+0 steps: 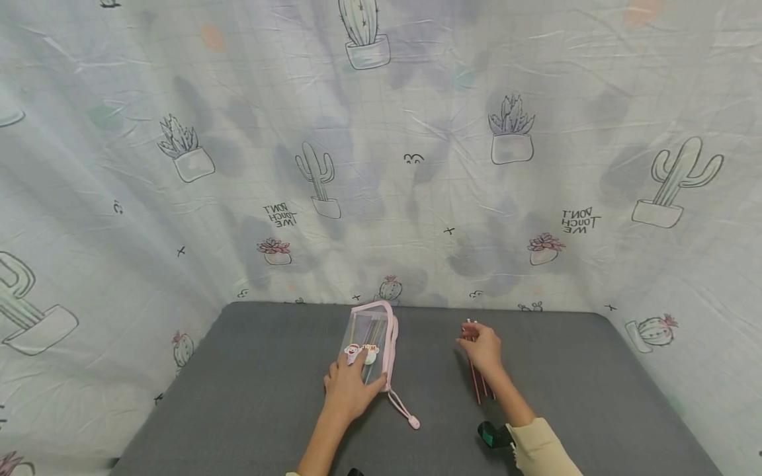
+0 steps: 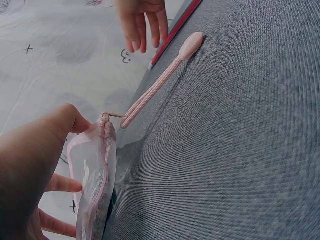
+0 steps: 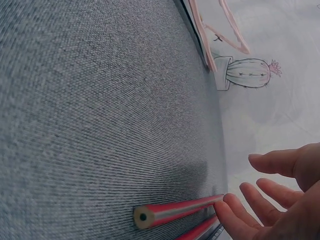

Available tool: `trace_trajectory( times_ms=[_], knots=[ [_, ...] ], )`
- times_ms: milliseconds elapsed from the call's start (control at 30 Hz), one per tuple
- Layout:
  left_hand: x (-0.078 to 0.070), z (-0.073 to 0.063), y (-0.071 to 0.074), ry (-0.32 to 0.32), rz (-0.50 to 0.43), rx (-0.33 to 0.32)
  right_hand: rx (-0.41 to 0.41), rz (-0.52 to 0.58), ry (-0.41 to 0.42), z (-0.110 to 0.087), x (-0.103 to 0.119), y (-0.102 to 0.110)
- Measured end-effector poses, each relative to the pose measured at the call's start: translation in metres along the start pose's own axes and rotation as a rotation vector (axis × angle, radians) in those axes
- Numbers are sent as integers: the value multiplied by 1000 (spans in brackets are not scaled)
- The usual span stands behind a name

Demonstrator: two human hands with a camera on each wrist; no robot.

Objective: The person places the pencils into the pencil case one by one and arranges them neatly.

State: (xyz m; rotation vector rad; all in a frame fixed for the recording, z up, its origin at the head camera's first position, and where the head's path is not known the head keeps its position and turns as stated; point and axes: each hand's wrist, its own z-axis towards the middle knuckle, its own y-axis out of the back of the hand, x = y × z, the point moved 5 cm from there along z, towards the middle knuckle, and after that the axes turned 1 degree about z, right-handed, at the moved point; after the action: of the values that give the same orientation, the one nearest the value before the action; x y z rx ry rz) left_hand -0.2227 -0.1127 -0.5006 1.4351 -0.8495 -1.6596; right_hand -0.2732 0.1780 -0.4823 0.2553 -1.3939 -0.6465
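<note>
A clear pencil case (image 1: 364,328) with pink trim and cartoon stickers lies on the grey table, with several long thin things inside. My left hand (image 1: 350,391) rests on its near end, fingers spread over the face. The left wrist view shows the thumb at the zipped edge of the case (image 2: 92,155). From the zip hangs a pink cord pull (image 2: 159,82). On the right, my right hand (image 1: 483,348) is over several red pencils (image 1: 476,387). Its fingers are loosely bent, a fingertip by a striped pencil (image 3: 175,211), and nothing is gripped.
The grey table (image 1: 268,396) meets a pale curtain (image 1: 417,198) printed with cacti along its back edge. A black device with a green patch (image 1: 491,435) sits at my right wrist.
</note>
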Motion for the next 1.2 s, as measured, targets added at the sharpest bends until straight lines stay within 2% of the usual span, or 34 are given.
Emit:
trace_trajectory(
  times_ms=[400,667,800,1033,1200],
  knots=[
    [0,1,-1,10,-1,15,46,-37,-26,2,-7,-4],
    [0,1,-1,10,-3,23,84,-88,-1,6,-6,-11],
    [0,1,-1,14,-5,29,112,-81,-21,9,-6,-15],
    [0,1,-1,14,-3,31,168,20,-107,11,-8,-21],
    [0,1,-1,13,2,29,188,18,-120,13,-9,-22]
  ],
)
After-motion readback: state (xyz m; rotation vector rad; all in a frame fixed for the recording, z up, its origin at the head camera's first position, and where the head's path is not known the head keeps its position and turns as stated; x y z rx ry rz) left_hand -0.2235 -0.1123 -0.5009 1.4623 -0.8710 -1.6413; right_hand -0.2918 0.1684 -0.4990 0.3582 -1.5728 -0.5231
